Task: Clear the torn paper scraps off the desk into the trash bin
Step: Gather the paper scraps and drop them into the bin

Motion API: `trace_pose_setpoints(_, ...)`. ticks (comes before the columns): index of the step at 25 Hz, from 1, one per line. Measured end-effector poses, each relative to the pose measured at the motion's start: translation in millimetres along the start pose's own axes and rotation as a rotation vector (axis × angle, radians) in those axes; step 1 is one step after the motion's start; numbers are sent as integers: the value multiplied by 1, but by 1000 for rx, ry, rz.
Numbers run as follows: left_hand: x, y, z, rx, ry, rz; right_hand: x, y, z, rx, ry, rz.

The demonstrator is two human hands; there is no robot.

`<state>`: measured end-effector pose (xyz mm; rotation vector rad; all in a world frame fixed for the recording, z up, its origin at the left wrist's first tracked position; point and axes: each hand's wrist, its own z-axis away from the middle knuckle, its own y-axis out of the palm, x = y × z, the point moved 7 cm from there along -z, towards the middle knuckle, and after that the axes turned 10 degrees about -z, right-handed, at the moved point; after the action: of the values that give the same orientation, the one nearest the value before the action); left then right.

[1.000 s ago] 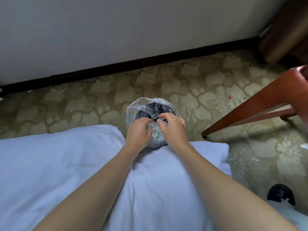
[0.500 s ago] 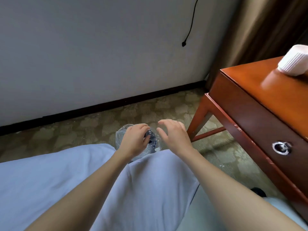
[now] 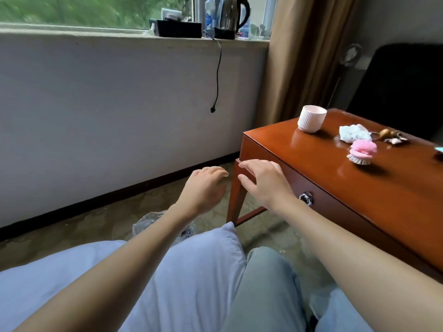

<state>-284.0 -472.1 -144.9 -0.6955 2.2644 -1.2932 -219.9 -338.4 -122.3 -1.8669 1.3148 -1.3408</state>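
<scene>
A: What can be seen of the surface and the room?

B: A glossy red-brown desk (image 3: 395,188) is seen at the right, with a drawer knob (image 3: 306,198) on its front. A white ribbed cup (image 3: 311,118) is set near the desk's far corner. A crumpled paper scrap (image 3: 354,136) lies further right. A pink brush (image 3: 362,152) is just beside it on the near side, and a small brown trinket (image 3: 390,136) is to its right. A pale wall (image 3: 107,116) is met by patterned carpet (image 3: 96,224). A kettle (image 3: 231,15) and a black box (image 3: 178,28) are placed on the window sill (image 3: 119,35), and a black cord (image 3: 217,75) hangs down the wall. A tan curtain (image 3: 299,56) is hung behind the desk, beside a black chair (image 3: 402,87).

A: And the hands?

B: Both are held in the air with fingers loosely spread, and nothing is gripped. The left hand (image 3: 206,188) is held above the carpet. The right hand (image 3: 266,183) is held in front of the desk's near corner. Whether the desk is touched cannot be told.

A: What is hidden or cut off?

B: The trash bin (image 3: 146,221), lined with clear plastic, is on the floor by the knees. It is largely covered by the left forearm and a white cloth (image 3: 191,271) on the lap, so its contents cannot be made out. The desk is cut off by the right edge, where a small pale object (image 3: 440,149) is only partly shown. The view through the window is blurred.
</scene>
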Motion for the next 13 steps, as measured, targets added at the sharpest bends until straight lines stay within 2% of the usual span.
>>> trace_pose_setpoints(7,-71,-37,-59,-53,162,44,-21,-101,21,-134,95,129)
trace_pose_setpoints(13,-148,-67,-106,-21,347,76,-39,-196,57,-278,299,204)
